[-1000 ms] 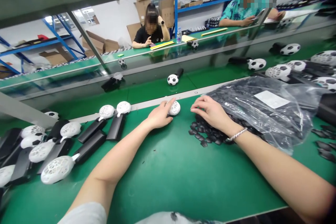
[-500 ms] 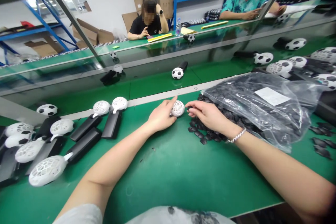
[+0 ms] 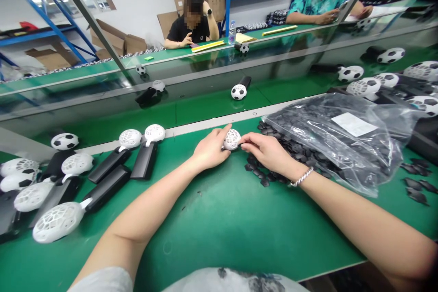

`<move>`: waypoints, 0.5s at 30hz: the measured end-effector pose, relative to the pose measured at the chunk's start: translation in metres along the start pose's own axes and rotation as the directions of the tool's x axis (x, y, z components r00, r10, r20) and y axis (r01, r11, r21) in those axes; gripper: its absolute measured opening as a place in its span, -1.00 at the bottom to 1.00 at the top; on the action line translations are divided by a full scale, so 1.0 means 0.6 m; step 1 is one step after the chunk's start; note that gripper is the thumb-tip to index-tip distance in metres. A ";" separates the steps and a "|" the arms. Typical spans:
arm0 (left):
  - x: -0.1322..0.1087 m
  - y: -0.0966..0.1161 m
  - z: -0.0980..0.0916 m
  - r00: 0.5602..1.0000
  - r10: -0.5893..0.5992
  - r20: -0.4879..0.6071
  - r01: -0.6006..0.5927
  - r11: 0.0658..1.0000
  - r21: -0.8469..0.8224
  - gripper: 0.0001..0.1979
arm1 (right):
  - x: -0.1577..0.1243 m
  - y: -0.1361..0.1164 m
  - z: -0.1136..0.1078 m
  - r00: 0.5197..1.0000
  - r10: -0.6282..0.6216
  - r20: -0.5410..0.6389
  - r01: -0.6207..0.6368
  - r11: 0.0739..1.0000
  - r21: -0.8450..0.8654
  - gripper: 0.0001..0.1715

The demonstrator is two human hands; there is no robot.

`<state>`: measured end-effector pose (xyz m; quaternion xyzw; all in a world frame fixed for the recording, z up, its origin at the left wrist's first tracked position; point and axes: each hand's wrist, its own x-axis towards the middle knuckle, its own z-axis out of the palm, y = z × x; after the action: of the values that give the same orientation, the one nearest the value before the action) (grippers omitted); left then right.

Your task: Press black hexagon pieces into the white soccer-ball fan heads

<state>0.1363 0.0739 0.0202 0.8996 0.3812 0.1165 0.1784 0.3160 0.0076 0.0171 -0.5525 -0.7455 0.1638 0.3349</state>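
My left hand (image 3: 212, 147) is wrapped round a white openwork soccer-ball shell (image 3: 232, 139) above the green table (image 3: 205, 219). Whatever joins the shell on its left side is hidden by that hand. At the shell's right side, my right hand (image 3: 260, 150) pinches a small black piece, mostly covered by the fingertips. Loose black pieces (image 3: 262, 175) lie in a heap beneath and beside my right hand. Behind them, a clear plastic bag (image 3: 342, 141) with a white label holds many more such pieces.
On the left lie several white ball shells with black handles (image 3: 106, 187). Beyond the pale ledge (image 3: 212, 123), a green belt (image 3: 201, 105) bears black-and-white balls with handles (image 3: 238, 92). More balls (image 3: 364, 86) are piled at right. Two people sit across the line.
My right hand has shifted left, bringing the small black piece up against the shell. My left hand keeps its hold. Balls on the belt have slid to the right.
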 end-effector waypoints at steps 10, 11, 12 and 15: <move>-0.001 0.007 -0.001 1.000 -0.015 -0.020 0.014 0.999 -0.038 -0.25 | 0.005 0.008 0.015 0.985 -0.167 -0.039 0.159 0.974 -0.159 -0.88; -0.001 0.006 0.000 0.999 -0.016 -0.031 0.015 0.999 -0.040 -0.27 | 0.006 0.009 0.016 0.982 -0.183 -0.041 0.172 0.966 -0.191 -0.88; 0.000 0.005 0.001 0.999 -0.014 -0.045 0.012 0.999 -0.039 -0.29 | 0.007 0.009 0.017 0.980 -0.194 -0.045 0.181 0.960 -0.214 -0.90; 0.001 0.003 0.004 0.996 0.001 -0.087 -0.003 1.000 -0.019 -0.33 | 0.011 0.012 0.020 0.977 -0.202 -0.071 0.184 0.961 -0.208 -0.94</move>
<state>0.1387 0.0724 0.0186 0.8923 0.3865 0.1594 0.1702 0.3117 0.0178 0.0064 -0.5148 -0.7925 0.0291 0.3257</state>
